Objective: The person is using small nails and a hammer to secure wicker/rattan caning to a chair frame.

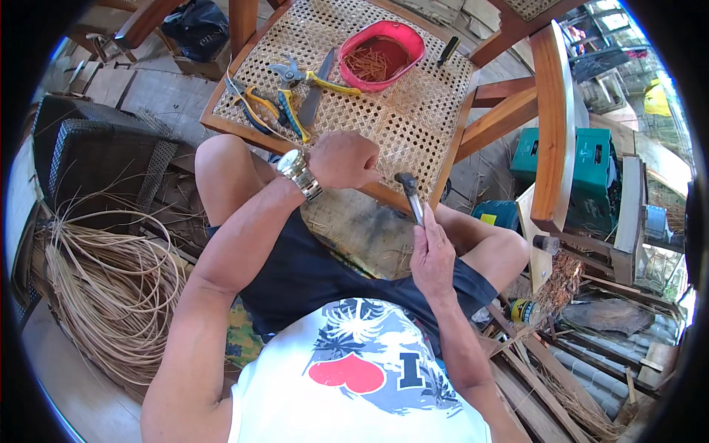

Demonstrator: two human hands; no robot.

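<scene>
My left hand (343, 159), with a watch (297, 174) at its wrist, is closed over the front edge of a wood-framed chair seat of woven cane (413, 140). What its fingers hold, if anything, is hidden. My right hand (434, 258) grips a hammer (412, 193) by its shaft, the dark head up near the seat's front right corner. On the cane lie pruning shears (289, 73) with yellow handles, a broad knife blade (313, 102), and yellow-handled pliers (289, 111). Behind them sits a pink tub (345, 72) holding thin brown sticks (369, 65).
A small black tool (447, 50) lies at the seat's far right. Coiled rattan strands (111, 288) fill the left side, beside a black mesh box (96, 159). Green crates (594, 166) stand at right behind a wooden chair arm (554, 133). Planks (539, 384) lie at lower right.
</scene>
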